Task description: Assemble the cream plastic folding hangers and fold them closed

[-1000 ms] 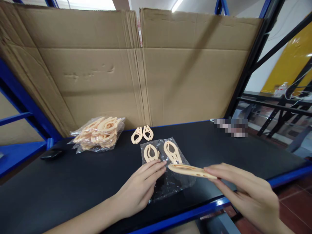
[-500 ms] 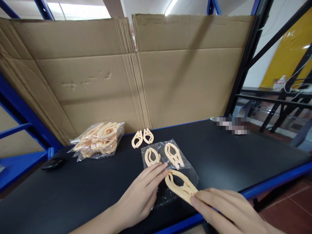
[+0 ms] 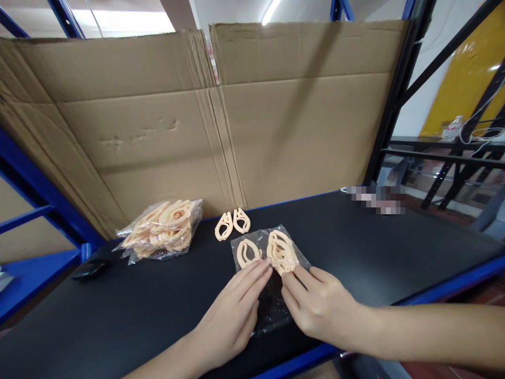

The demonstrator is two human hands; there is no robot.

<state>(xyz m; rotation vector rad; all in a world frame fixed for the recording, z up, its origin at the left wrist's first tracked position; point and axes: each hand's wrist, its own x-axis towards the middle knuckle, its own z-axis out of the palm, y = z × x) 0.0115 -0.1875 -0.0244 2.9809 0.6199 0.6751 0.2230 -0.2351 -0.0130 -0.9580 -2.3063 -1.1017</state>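
A clear plastic bag (image 3: 272,308) lies at the table's front, with a cream folded plastic hanger (image 3: 246,251) showing at its upper left. My left hand (image 3: 232,308) is closed on the bag, fingers together and their tips at the bag's middle. Pinched in my right hand (image 3: 323,300) is another cream folded hanger (image 3: 284,255). It overlaps one more hanger at the bag's upper right, and my fingers cover its lower end. Behind the bag, two folded hangers (image 3: 232,223) lie side by side on the black table.
A filled clear bag of hangers (image 3: 163,229) stands at the back left, near a black computer mouse (image 3: 90,268). Cardboard panels (image 3: 307,131) line the back of the black table (image 3: 158,300). A blurred-out item (image 3: 376,200) lies at the back right.
My right hand has moved forward and left, carrying its hanger from the front of the bag onto the hanger at the upper right. My left hand stays about where it was.
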